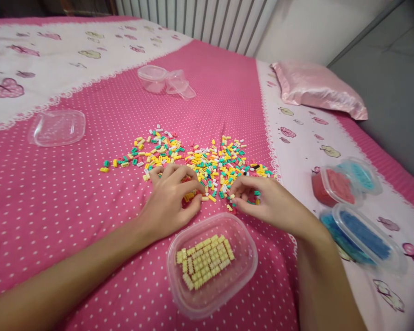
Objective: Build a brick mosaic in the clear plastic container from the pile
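A loose heap of tiny plastic building bricks (202, 163) in yellow, green, white, red and pale yellow is spread over the bed. My left hand (172, 197) rests at the near edge of the heap, palm down, its fingers apart and curved over some bricks. On the right side, my right hand (262, 200) is curled with thumb and forefinger almost together at a pale yellow brick (232, 196). Below both hands sits a clear plastic container (244, 271), in which pale yellow bricks (207, 262) lie packed side by side in rows.
Tubs with red contents (334, 186) and blue contents (364, 236) stand at the right, beside a teal one (362, 174). A clear lid (58, 128) lies at left. Transparent containers (155, 78) are farther back. A pink pillow (317, 87) lies near the wall.
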### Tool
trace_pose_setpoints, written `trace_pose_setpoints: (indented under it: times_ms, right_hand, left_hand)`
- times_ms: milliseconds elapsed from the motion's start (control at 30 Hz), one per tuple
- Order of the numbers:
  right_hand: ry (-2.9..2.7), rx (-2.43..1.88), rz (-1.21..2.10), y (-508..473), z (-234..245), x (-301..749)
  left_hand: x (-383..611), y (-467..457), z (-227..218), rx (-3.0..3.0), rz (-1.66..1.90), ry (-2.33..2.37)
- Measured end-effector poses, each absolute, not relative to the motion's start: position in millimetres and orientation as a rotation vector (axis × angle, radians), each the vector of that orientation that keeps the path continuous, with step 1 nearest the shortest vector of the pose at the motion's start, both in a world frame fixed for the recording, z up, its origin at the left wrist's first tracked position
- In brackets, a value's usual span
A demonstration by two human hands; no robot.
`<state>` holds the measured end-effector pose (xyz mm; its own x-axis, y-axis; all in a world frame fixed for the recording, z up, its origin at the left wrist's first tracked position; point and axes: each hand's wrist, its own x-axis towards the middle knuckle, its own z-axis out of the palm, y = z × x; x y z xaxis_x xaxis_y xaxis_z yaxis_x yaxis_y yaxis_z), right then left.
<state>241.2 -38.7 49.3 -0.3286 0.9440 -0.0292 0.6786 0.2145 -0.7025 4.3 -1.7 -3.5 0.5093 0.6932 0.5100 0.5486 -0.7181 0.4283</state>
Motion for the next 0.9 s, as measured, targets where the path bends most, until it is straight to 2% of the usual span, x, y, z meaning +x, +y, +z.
trace_pose_setpoints:
  times_ms: [233,400,700,900]
  right_hand:
    - [-1.93,-1.281,0.956,-46.5,65.0,223.4]
    - [-1.815,-1.164,1.073,-50.6,69.9,210.5]
    - [-1.796,-1.171,1.179,-47.4,67.4,216.2]
    - [-1.864,-1.138,1.201,-46.9,68.4,220.9]
  left_hand:
    - [-2.0,-2.1,35.9,2.577,1.182,0.869]
    - [-0.4,-16.9,67.2,2.82,1.165,0.772]
    - [2.9,-31.1,67.0,2.894,1.177,0.845]
    - [0.8,-35.3,73.6,2.728,0.922,0.838]
